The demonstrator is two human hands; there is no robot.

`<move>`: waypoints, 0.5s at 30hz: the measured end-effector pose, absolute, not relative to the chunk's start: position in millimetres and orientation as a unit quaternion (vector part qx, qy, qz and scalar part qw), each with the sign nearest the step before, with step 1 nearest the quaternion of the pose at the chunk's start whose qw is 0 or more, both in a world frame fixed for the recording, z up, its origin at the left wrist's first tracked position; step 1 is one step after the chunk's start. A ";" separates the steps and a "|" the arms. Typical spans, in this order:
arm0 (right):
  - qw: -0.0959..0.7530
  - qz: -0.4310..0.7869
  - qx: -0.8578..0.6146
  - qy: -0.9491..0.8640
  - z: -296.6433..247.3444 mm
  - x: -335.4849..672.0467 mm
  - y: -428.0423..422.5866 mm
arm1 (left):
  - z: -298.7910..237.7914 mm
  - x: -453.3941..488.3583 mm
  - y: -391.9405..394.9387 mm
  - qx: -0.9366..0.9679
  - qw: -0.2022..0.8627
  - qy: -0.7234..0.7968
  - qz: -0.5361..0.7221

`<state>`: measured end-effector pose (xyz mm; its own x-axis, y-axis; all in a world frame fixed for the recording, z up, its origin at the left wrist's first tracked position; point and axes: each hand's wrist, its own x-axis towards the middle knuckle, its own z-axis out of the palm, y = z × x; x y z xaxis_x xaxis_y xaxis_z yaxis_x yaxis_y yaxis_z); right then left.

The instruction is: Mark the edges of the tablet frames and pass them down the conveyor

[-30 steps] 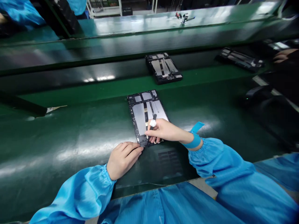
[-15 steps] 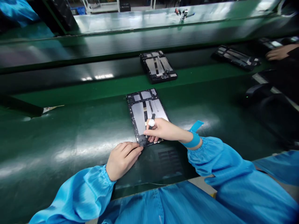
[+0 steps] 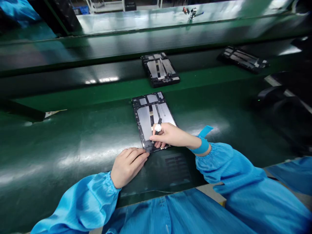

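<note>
An opened tablet back (image 3: 152, 113) with grey plates and a black frame lies on the green work surface (image 3: 73, 136) in front of me. My right hand (image 3: 170, 136) is closed on a thin black tool with a white band (image 3: 158, 126), its tip pressed near the tablet's lower left corner. My left hand (image 3: 128, 165) rests on the surface with its fingers curled and touching that same corner, holding nothing.
A second opened tablet (image 3: 160, 69) lies on the conveyor belt behind. A third (image 3: 242, 59) is further right. Small metal tools (image 3: 191, 12) sit on the far shelf. A dark device (image 3: 273, 94) stands at the right. A black bar (image 3: 21, 110) lies left.
The tablets on the belt have drifted left. Another person's hand at the far right has left the view. My own hands have barely moved.
</note>
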<state>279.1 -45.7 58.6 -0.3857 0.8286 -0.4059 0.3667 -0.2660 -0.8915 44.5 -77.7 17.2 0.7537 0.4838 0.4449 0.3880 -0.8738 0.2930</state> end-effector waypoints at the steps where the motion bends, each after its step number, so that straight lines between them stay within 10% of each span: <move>1: 0.190 0.602 -0.521 -0.574 59.4 279.2 -45.9 | 17.1 44.6 -77.7 0.932 0.092 0.234 0.261; 15: 0.259 0.597 -0.530 -0.544 56.7 284.3 -50.4 | 27.9 42.3 -81.7 0.963 -0.036 0.207 0.170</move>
